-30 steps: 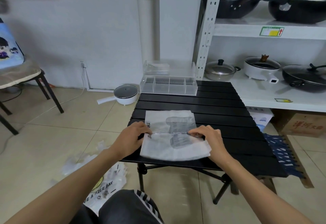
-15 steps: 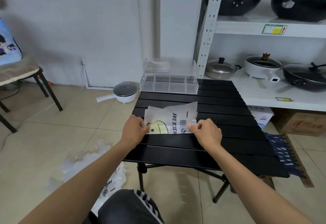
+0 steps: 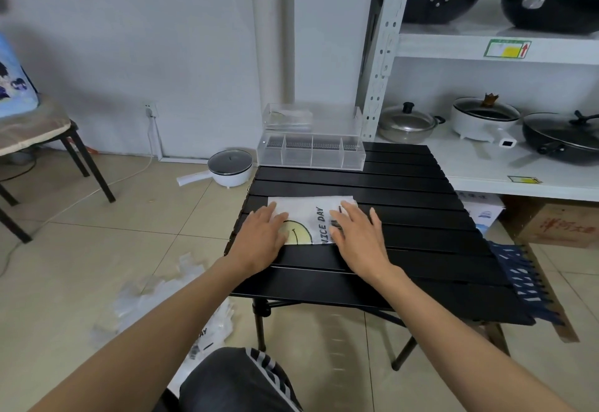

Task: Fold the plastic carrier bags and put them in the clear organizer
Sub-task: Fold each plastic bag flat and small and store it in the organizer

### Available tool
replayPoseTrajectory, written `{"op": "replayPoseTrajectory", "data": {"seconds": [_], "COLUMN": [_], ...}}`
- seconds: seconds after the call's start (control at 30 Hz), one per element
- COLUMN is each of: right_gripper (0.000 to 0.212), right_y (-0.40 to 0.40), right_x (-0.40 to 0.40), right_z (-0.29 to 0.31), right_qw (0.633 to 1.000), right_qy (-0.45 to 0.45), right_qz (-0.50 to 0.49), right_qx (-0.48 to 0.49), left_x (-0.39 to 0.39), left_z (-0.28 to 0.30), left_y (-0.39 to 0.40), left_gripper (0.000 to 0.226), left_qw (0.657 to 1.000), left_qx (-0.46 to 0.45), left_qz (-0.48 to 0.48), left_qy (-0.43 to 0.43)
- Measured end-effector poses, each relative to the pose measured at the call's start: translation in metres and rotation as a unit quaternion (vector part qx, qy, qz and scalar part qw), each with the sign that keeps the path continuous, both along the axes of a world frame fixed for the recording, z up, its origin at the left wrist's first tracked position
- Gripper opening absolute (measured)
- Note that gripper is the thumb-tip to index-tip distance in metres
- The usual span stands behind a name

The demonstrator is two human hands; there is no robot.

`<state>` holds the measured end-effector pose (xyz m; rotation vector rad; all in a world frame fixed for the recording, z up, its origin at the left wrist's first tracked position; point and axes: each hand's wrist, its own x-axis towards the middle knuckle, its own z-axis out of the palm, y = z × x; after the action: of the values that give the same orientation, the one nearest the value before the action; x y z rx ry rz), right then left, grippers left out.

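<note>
Half a second ago both hands pinched the bag's raised flap; now the left hand (image 3: pixel 262 236) and right hand (image 3: pixel 358 238) lie flat, fingers spread, pressing the folded carrier bag (image 3: pixel 312 218) onto the black slatted table (image 3: pixel 421 249). Beyond it, unobstructed, stands the clear organizer (image 3: pixel 311 149) at the far edge. More bags (image 3: pixel 155 301) lie on the floor. Folded into a white band, the bag shows a yellow smiley (half covered) and "NICE DAY".

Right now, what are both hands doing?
Left hand: open, flat on the folded bag.
Right hand: open, flat on the same bag.
</note>
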<state>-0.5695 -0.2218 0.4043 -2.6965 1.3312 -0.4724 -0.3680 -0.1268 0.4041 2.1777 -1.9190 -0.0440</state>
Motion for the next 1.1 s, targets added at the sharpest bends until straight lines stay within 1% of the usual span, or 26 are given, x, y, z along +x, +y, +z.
{"op": "replayPoseTrajectory", "data": {"seconds": [0.07, 0.17, 0.23, 0.3, 0.37, 0.4, 0.47, 0.53, 0.63, 0.73, 0.8, 0.87, 0.93, 1.0, 1.03, 1.1], "right_gripper": [0.039, 0.029, 0.028, 0.036, 0.044, 0.045, 0.044, 0.043, 0.043, 0.042, 0.042, 0.046, 0.053, 0.056, 0.054, 0.039], "right_y": [0.000, -0.001, -0.002, -0.004, -0.004, -0.004, -0.005, -0.005, -0.006, -0.007, -0.007, -0.006, -0.005, -0.003, -0.003, -0.003], "right_x": [-0.001, -0.004, -0.007, -0.012, -0.015, -0.016, -0.016, -0.015, -0.016, -0.017, -0.017, -0.018, -0.021, -0.028, -0.032, -0.039], "right_z": [-0.001, -0.003, -0.005, -0.010, -0.013, -0.014, -0.014, -0.015, -0.016, -0.017, -0.016, -0.015, -0.014, -0.013, -0.013, -0.012], "right_qw": [0.999, 0.997, 0.995, 0.997, 0.999, 1.000, 1.000, 1.000, 1.000, 1.000, 1.000, 0.999, 0.997, 0.997, 0.997, 0.997], "right_qy": [0.028, 0.034, 0.030, 0.012, -0.007, -0.010, -0.011, -0.010, -0.010, -0.014, -0.022, -0.031, -0.045, -0.057, -0.058, -0.068], "right_qz": [-0.024, -0.066, -0.086, -0.065, -0.027, -0.014, -0.006, -0.009, -0.010, -0.007, -0.006, -0.002, 0.009, 0.030, 0.039, 0.040], "right_qx": [0.012, -0.032, -0.048, -0.039, -0.021, -0.014, -0.004, 0.000, -0.002, 0.001, 0.011, 0.032, 0.055, 0.049, 0.031, -0.017], "left_x": [0.001, 0.004, 0.006, 0.006, 0.003, 0.000, -0.010, -0.023, -0.043, -0.056, -0.064, -0.070, -0.071, -0.065, -0.060, -0.048], "left_z": [0.001, 0.004, 0.005, 0.009, 0.019, 0.025, 0.037, 0.045, 0.048, 0.043, 0.037, 0.033, 0.031, 0.028, 0.025, 0.020], "left_y": [0.001, -0.001, -0.004, -0.008, -0.011, -0.012, -0.015, -0.021, -0.028, -0.030, -0.031, -0.031, -0.030, -0.030, -0.029, -0.027], "left_gripper": [0.047, 0.048, 0.049, 0.052, 0.058, 0.060, 0.055, 0.052, 0.044, 0.043, 0.037, 0.028, 0.024, 0.023, 0.024, 0.031], "left_qw": [0.999, 0.998, 0.996, 0.993, 0.991, 0.987, 0.966, 0.944, 0.924, 0.923, 0.930, 0.941, 0.950, 0.960, 0.965, 0.974], "left_qx": [0.030, 0.047, 0.066, 0.079, 0.078, 0.074, 0.077, 0.086, 0.090, 0.077, 0.053, 0.040, 0.041, 0.035, 0.027, 0.005], "left_qz": [0.001, -0.006, -0.005, -0.015, -0.055, -0.094, -0.180, -0.225, -0.244, -0.222, -0.193, -0.163, -0.150, -0.147, -0.147, -0.152], "left_qy": [-0.010, -0.036, -0.062, -0.087, -0.095, -0.108, -0.166, -0.224, -0.281, -0.303, -0.307, -0.294, -0.269, -0.237, -0.216, -0.169]}}
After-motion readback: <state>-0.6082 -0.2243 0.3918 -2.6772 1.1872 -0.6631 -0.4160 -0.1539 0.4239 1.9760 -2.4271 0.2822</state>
